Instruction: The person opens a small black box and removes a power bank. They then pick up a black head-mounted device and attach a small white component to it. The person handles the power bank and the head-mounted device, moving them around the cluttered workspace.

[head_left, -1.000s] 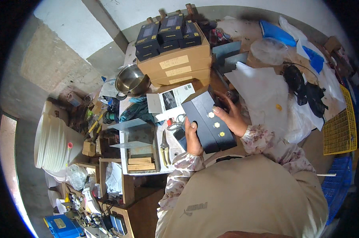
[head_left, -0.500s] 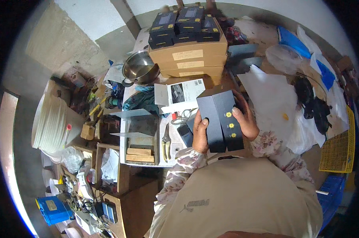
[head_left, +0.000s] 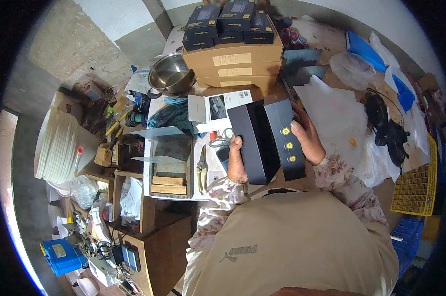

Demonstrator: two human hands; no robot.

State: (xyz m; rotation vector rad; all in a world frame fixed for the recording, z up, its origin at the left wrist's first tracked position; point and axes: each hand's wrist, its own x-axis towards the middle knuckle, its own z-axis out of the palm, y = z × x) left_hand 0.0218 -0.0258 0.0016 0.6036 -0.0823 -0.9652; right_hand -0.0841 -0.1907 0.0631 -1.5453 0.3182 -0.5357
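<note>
Close to my body I hold a black cardboard box (head_left: 250,148) between both hands. My left hand (head_left: 237,163) grips its left part, thumb lying along the near edge. On the other side, my right hand (head_left: 309,140) clasps the right part (head_left: 282,118), a black panel with a column of yellow symbols. A dark gap runs between the two parts; I cannot tell whether they are still joined at the far end. Beyond the box lies a white printed sheet (head_left: 223,109). Pruning shears (head_left: 202,170) with pale handles rest left of my left hand.
Several black boxes (head_left: 233,22) top a stack of brown cartons (head_left: 252,69). A steel pot (head_left: 171,76) stands beside them. At left are an open tray with wooden blocks (head_left: 169,186) and a reel of white cord (head_left: 60,143). A yellow crate (head_left: 415,177) stands at right.
The box's two parts have moved apart, widening the gap. My left hand has shifted slightly left with its part; my right hand keeps hold of the panel with symbols.
</note>
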